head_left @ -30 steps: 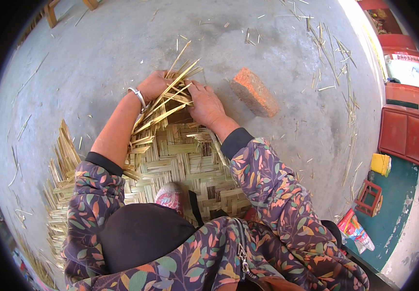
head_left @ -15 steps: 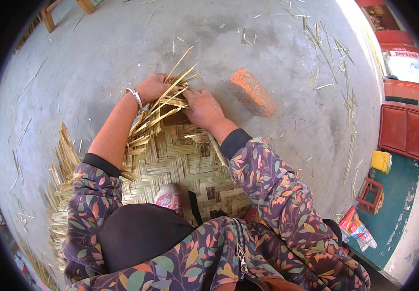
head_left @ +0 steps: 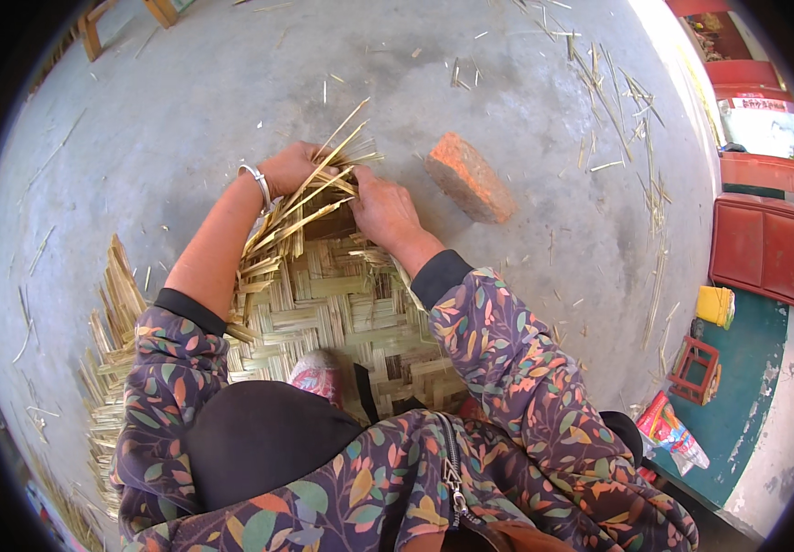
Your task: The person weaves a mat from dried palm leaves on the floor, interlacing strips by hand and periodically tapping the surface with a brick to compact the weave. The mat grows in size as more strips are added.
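Note:
A woven mat of split bamboo-like strips [head_left: 323, 304] lies on the floor under and ahead of me, its far edge raised with loose strip ends [head_left: 300, 216] sticking out. At that edge my left hand [head_left: 294, 170], with a silver bangle at the wrist, is closed round a bunch of strips. My right hand [head_left: 385, 210] grips the strips just right of it, thumb and fingers pinched together. The fingertips of both hands are partly hidden by the strips. My patterned shoe [head_left: 317, 375] rests on the mat.
A reddish brick [head_left: 472, 178] lies on the concrete floor right of my hands. Strip scraps [head_left: 599, 87] are scattered about. At the right stand a red padded seat [head_left: 765, 247], a yellow container [head_left: 716, 305] and a small red frame [head_left: 695, 370]. Wooden legs [head_left: 90, 37] show far left.
My right hand has shifted slightly and its fingers have drawn into a tighter pinch at the strips. The left hand keeps its hold. The view has moved a little.

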Tool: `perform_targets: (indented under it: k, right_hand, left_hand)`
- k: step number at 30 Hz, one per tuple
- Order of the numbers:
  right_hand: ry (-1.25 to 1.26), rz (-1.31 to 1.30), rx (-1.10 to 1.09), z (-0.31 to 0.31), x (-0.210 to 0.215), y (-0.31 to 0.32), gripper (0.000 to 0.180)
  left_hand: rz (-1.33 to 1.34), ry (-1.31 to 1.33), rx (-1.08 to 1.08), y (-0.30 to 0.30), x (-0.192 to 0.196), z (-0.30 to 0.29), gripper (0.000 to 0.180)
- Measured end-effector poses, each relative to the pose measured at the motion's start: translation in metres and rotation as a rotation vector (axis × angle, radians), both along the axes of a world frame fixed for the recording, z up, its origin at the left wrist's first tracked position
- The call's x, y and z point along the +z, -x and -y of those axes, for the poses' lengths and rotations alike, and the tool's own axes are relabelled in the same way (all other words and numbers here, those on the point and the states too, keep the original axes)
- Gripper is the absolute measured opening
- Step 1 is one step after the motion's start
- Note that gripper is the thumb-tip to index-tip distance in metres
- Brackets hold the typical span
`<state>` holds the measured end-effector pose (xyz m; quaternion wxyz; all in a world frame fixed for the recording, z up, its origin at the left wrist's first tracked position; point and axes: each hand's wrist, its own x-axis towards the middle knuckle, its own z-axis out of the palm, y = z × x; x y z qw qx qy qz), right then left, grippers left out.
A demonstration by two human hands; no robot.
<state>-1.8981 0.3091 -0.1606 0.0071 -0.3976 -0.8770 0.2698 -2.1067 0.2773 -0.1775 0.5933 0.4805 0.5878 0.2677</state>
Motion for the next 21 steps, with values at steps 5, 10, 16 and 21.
perform_targets:
  k: [5,10,16,21]
  right_hand:
    - [-0.109,-0.041,0.155,-0.005,-0.007,-0.003,0.030]
    - [-0.137,-0.096,0.163,-0.002,-0.012,-0.003,0.030]
    - [-0.125,-0.100,0.071,0.007,-0.006,-0.005,0.022]
    - [-0.103,-0.110,0.068,0.005,-0.002,-0.011,0.025]
  left_hand:
    - [0.019,0.020,0.029,0.001,-0.001,-0.004,0.046]
    - [-0.034,-0.002,-0.002,0.001,0.005,0.004,0.044]
    - [-0.190,-0.038,0.009,-0.006,0.012,0.008,0.051]
    - [-0.284,-0.030,0.029,-0.019,0.007,0.015,0.052]
